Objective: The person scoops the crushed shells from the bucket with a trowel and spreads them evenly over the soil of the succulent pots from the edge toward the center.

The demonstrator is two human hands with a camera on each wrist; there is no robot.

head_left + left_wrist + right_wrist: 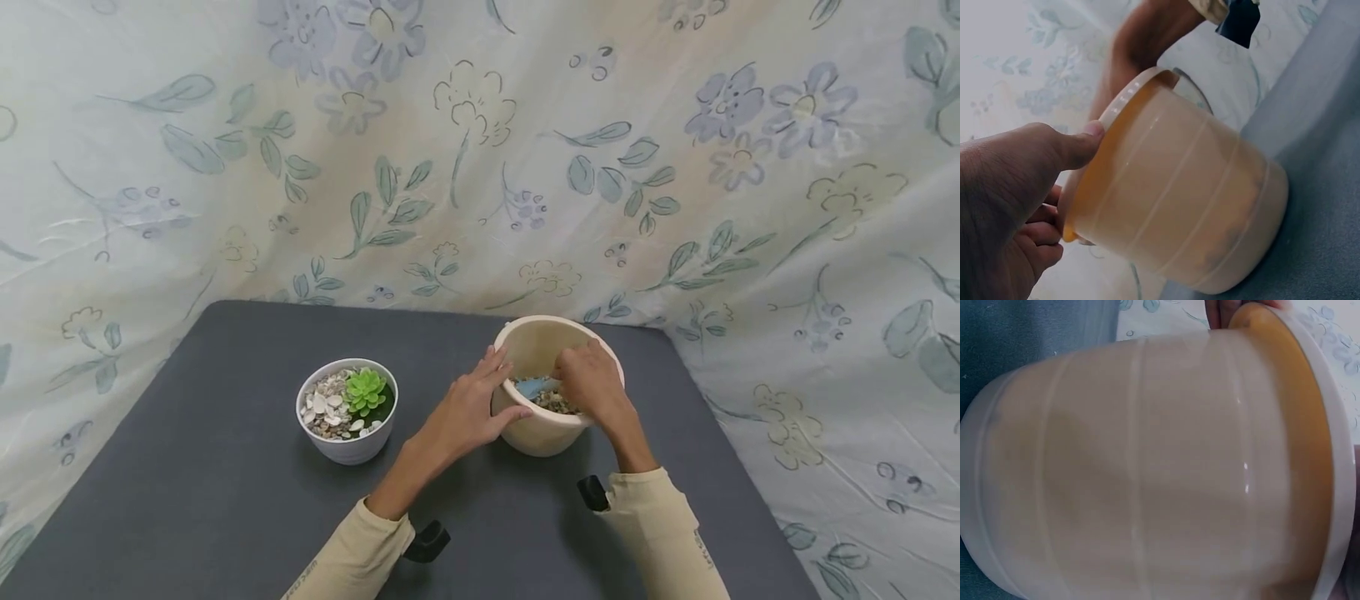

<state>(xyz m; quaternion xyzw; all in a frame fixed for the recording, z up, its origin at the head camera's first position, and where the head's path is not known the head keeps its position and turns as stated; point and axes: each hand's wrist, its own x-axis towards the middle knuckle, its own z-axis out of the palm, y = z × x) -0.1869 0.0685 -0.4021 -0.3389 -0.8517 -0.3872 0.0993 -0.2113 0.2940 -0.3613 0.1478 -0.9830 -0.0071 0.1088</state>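
head view: the cream bucket (543, 440) stands at the far right of the grey table (225, 500), with gravel (553, 402) in its bottom. right hand (596, 383) is inside the bucket's mouth, fingers curled closed, apparently round the handle of a blue tool (534, 387); the blade lies at the gravel, left of the fist. left hand (468, 408) holds the bucket's left side, thumb on the near part of the rim. white bowl (348, 452), well apart to the left, holds pale stones (322, 407) and a green succulent (366, 390); neither hand touches it.

left wrist view: the left thumb rests against the bucket's rim, the other fingers bent at its edge; a part-open clasp. darker patches low in the wall, presumably gravel.

right wrist view: bucket wall and rim fill most of it. fingers show at the rim, likely the left hand's. right grip: cannot tell from here.

judgement: step in hand looks like scooping or stirring gravel; blade load unclear. next move calls for a steady left hold and a level blade if lifted past the rim.
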